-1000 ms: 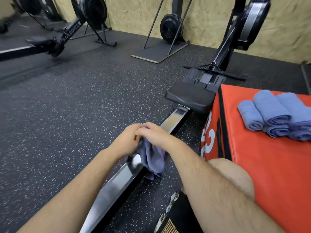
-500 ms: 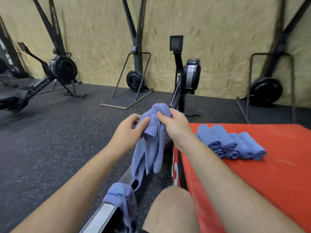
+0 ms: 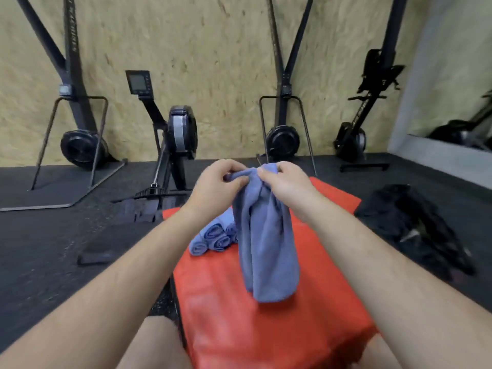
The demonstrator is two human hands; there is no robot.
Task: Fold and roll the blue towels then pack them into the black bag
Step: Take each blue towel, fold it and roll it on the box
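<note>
A loose blue towel [image 3: 266, 241] hangs bunched in the air above the red padded box [image 3: 255, 323]. My left hand [image 3: 217, 186] and my right hand [image 3: 283, 182] both pinch its top edge, close together. Several rolled blue towels [image 3: 213, 237] lie side by side on the far left part of the box, partly hidden behind the hanging towel. The black bag [image 3: 415, 225] lies crumpled on the floor to the right of the box.
A rowing machine [image 3: 175, 137] stands on the floor ahead left, with ski-type trainers [image 3: 80, 147] against the chipboard wall. A small dark flat object [image 3: 94, 258] lies on the floor at left. My knees show at the bottom edge.
I lifted the towel off the rowing machine's rail and carried it right, over the red box. My view turned right, bringing the black bag into sight.
</note>
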